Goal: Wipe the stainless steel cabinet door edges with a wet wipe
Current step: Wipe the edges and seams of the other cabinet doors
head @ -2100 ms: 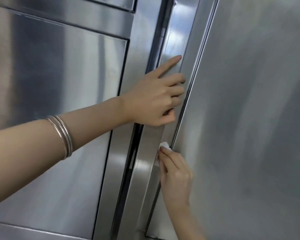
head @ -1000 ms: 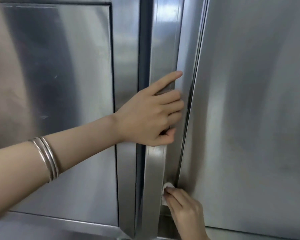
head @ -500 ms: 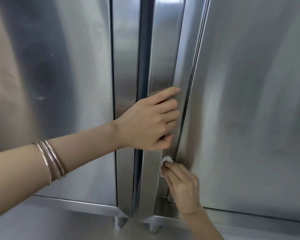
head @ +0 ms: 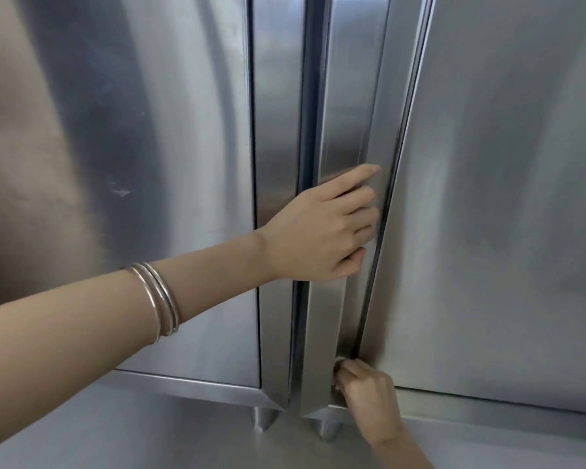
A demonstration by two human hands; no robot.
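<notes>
Wet wipe (head: 339, 361) first: only a sliver of white shows, right down at the bottom of the door edge (head: 349, 106). The fingers (head: 354, 371) of the right hand (head: 366, 396) are curled tight round it, pinching the wet wipe and pressing it against the steel just where the raised strip meets the dark seam (head: 374, 265). That wrist comes up from the lower right corner of the view. Higher on the same strip, the left hand (head: 318, 231) has hold of the door edge: index finger laid out straight across the face, the other fingers (head: 364, 213) bent over its right side, thumb tucked underneath. Their tips seem to hook into the recess beside the seam, though the angle hides that. Back along the left forearm, silver bangles (head: 161, 299) sit well up from the wrist, and the arm crosses in front of the left door (head: 132, 147), brushed steel with a small scuff on it. To the right of the seam spreads the right door panel (head: 504, 198), wide and dull-shining. Below both doors runs the bottom frame rail (head: 190, 387), and under the middle two short round cabinet feet (head: 263, 419) stand side by side on a grey steel-looking floor (head: 115, 438).
</notes>
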